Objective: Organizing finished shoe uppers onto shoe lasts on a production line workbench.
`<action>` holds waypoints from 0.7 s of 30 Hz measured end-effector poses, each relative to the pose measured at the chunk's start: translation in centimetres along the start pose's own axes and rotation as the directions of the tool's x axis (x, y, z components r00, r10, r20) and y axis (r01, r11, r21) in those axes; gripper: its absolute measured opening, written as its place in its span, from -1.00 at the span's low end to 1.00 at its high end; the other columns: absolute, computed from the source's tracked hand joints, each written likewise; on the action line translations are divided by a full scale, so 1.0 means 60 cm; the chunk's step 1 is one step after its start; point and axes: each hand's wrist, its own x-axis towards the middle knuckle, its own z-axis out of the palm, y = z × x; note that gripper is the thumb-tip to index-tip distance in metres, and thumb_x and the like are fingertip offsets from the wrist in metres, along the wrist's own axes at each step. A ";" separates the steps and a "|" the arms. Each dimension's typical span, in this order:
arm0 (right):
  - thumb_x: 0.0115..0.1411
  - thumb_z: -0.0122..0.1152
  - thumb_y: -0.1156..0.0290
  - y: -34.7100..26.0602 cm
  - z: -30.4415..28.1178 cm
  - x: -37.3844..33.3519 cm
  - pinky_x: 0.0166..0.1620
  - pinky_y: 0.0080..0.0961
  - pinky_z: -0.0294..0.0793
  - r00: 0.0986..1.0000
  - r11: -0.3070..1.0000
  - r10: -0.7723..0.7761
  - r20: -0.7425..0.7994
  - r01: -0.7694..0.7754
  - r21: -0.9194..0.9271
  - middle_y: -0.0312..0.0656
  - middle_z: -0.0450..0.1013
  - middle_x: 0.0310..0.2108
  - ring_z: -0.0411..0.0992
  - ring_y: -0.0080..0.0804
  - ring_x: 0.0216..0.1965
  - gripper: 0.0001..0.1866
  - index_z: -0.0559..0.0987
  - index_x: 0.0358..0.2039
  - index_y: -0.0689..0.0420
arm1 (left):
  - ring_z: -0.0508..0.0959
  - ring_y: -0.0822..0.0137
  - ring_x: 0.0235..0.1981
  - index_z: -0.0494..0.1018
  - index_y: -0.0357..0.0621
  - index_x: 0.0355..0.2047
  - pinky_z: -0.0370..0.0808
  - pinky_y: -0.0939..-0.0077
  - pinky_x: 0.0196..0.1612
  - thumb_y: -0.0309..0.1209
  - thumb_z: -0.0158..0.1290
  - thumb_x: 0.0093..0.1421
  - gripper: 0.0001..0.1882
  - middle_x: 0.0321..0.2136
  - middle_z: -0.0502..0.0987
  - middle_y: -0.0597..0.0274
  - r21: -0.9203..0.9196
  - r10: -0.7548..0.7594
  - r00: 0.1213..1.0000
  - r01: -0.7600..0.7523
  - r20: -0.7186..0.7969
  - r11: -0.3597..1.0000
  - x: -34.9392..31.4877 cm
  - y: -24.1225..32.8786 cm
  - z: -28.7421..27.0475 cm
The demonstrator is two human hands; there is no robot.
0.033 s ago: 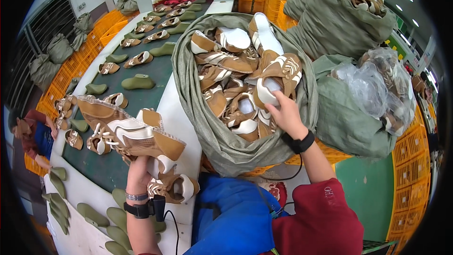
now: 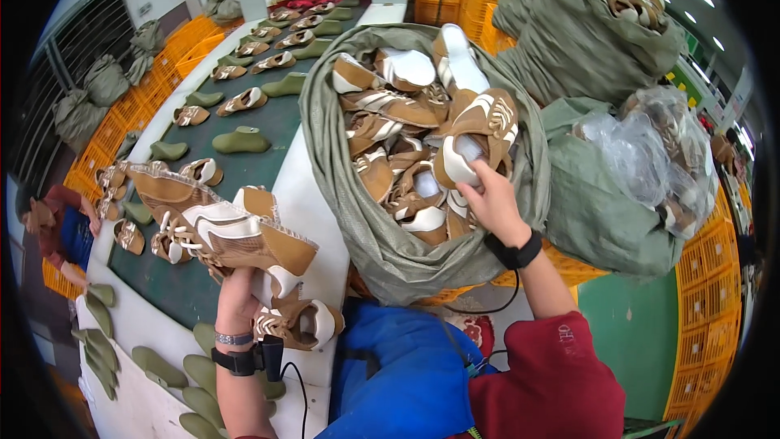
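Observation:
My left hand (image 2: pixel 237 297) is closed around the underside of several brown and white shoe uppers (image 2: pixel 223 215), bunched together above the table. Part of its fingers is hidden behind them. At the open grey-green sack (image 2: pixel 370 248), my right hand (image 2: pixel 496 205) pinches the white heel of a laced shoe upper (image 2: pixel 486 126) with thumb and fingers. That upper rests on top of the heap of brown and white uppers (image 2: pixel 390 106) filling the sack. Beside my left wrist, another laced upper (image 2: pixel 280 323) sits on the table's white edge.
A green conveyor belt (image 2: pixel 244 164) carries rows of uppers and green shoe lasts (image 2: pixel 240 140). More lasts (image 2: pixel 158 367) lie at the near left. Full sacks (image 2: pixel 605 195) and orange crates (image 2: pixel 705 309) stand to the right. Another person (image 2: pixel 61 223) works across the belt.

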 end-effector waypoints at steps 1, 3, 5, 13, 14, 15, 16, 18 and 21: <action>-0.01 0.24 0.48 -0.019 0.007 0.000 -0.31 -0.43 0.42 1.000 0.996 -0.004 0.027 0.002 0.090 -0.03 0.44 -0.38 0.46 -0.16 -0.38 -0.70 0.43 -0.22 0.20 | 0.46 0.28 -0.10 0.32 -0.25 0.00 0.44 0.39 -0.05 -0.44 -0.06 0.20 -0.65 -0.07 0.43 0.14 -0.022 0.027 1.000 -0.027 -0.016 0.999 -0.001 0.007 -0.008; -0.06 0.27 0.50 -0.070 0.034 -0.005 -0.27 -0.41 0.41 0.924 0.919 -0.383 -0.016 0.382 0.097 -0.04 0.43 -0.33 0.45 -0.16 -0.32 -0.71 0.44 -0.29 0.20 | 0.49 0.26 -0.11 0.33 -0.27 -0.02 0.48 0.37 -0.08 -0.47 -0.09 0.19 -0.67 -0.09 0.45 0.12 -0.102 0.033 0.997 -0.040 -0.063 0.994 -0.028 0.046 -0.043; -0.15 0.34 0.50 -0.135 0.063 -0.021 -0.23 -0.38 0.40 0.849 0.841 -0.527 0.042 0.514 0.168 -0.04 0.41 -0.31 0.42 -0.15 -0.27 -0.68 0.43 -0.35 0.20 | 0.52 0.23 -0.15 0.37 -0.33 -0.08 0.50 0.33 -0.11 -0.50 -0.12 0.18 -0.70 -0.15 0.49 0.11 -0.108 0.052 0.988 -0.068 -0.148 0.992 -0.068 0.093 -0.085; -0.22 0.32 0.59 -0.271 0.184 -0.049 -0.19 -0.56 0.30 0.772 0.736 -0.533 0.346 0.221 0.640 -0.18 0.36 -0.32 0.33 -0.41 -0.29 -0.60 0.36 -0.34 0.20 | 0.42 0.43 -0.18 0.40 -0.24 -0.05 0.40 0.51 -0.10 -0.40 0.10 0.11 -0.62 -0.14 0.49 0.26 0.811 0.269 0.952 -0.041 -0.145 0.583 -0.278 0.348 -0.254; -0.22 0.33 0.58 -0.289 0.198 -0.052 -0.20 -0.56 0.31 0.752 0.735 -0.539 0.380 0.199 0.648 -0.18 0.36 -0.33 0.34 -0.40 -0.30 -0.60 0.36 -0.34 0.20 | 0.43 0.38 -0.18 0.40 -0.19 -0.04 0.40 0.50 -0.09 -0.38 0.11 0.08 -0.59 -0.14 0.49 0.23 0.914 0.249 0.939 0.131 -0.239 0.385 -0.305 0.364 -0.292; -0.22 0.33 0.58 -0.306 0.211 -0.057 -0.21 -0.56 0.32 0.737 0.740 -0.536 0.413 0.174 0.649 -0.18 0.37 -0.34 0.34 -0.39 -0.31 -0.59 0.36 -0.34 0.20 | 0.45 0.33 -0.17 0.40 -0.15 -0.04 0.40 0.48 -0.08 -0.36 0.13 0.06 -0.57 -0.15 0.49 0.19 0.941 0.237 0.914 0.296 -0.328 0.160 -0.324 0.375 -0.327; -0.23 0.34 0.58 -0.324 0.218 -0.056 -0.22 -0.54 0.33 0.705 0.753 -0.547 0.452 0.179 0.633 -0.17 0.37 -0.36 0.35 -0.36 -0.33 -0.59 0.36 -0.34 0.21 | 0.49 0.20 -0.17 0.41 -0.09 -0.05 0.40 0.43 -0.07 -0.27 0.17 -0.02 -0.51 -0.16 0.51 0.08 0.946 0.281 0.917 0.315 -0.283 -0.076 -0.332 0.384 -0.358; -0.26 0.34 0.58 -0.334 0.243 -0.049 -0.22 -0.52 0.33 0.640 0.724 -0.642 0.422 0.327 0.607 -0.13 0.36 -0.38 0.35 -0.29 -0.36 -0.57 0.36 -0.34 0.23 | 0.50 0.16 -0.15 0.44 -0.14 -0.08 0.41 0.41 -0.07 -0.24 0.20 -0.07 -0.49 -0.16 0.52 0.06 0.898 0.266 0.878 0.431 -0.397 -0.084 -0.344 0.395 -0.420; -0.28 0.36 0.55 -0.348 0.275 -0.040 -0.22 -0.49 0.33 0.607 0.738 -0.652 0.455 0.369 0.565 -0.11 0.37 -0.40 0.36 -0.22 -0.36 -0.58 0.39 -0.35 0.22 | 0.55 0.17 -0.15 0.52 -0.08 -0.15 0.48 0.38 -0.12 -0.09 0.31 -0.26 -0.38 -0.19 0.56 0.11 0.577 0.321 0.616 0.787 -0.719 -0.218 -0.322 0.393 -0.570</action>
